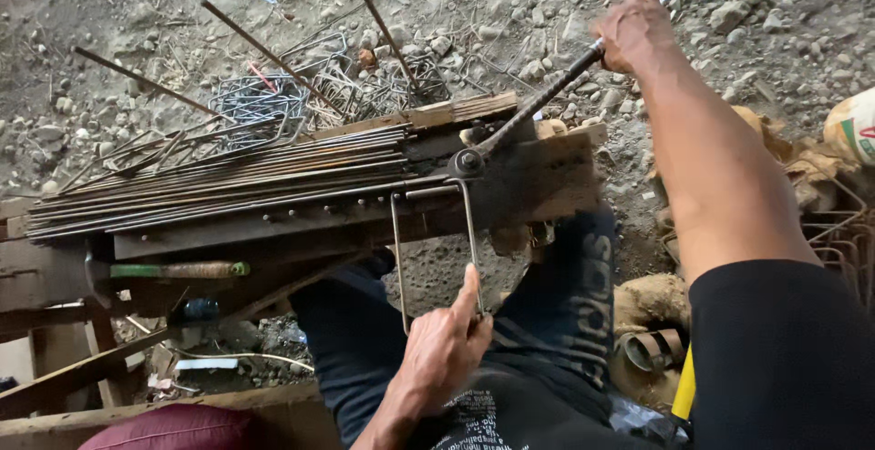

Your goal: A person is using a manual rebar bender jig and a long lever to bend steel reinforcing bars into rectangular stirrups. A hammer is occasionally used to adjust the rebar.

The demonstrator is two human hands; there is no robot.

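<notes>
With our right hand (633,31) clenched on the bending lever (547,94) at one o'clock and left hand (447,341) pinching the half-bent wire stirrup (436,231) at six, a slipping wire could, we judge, jab our fingers.

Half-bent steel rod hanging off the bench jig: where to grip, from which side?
Grip the bent rod on its right leg, well below the bench, coming from the near side, as the left hand does. Both legs hang free there; the top bar sits pinned at the lever pivot, which the right hand works by its handle.
</notes>
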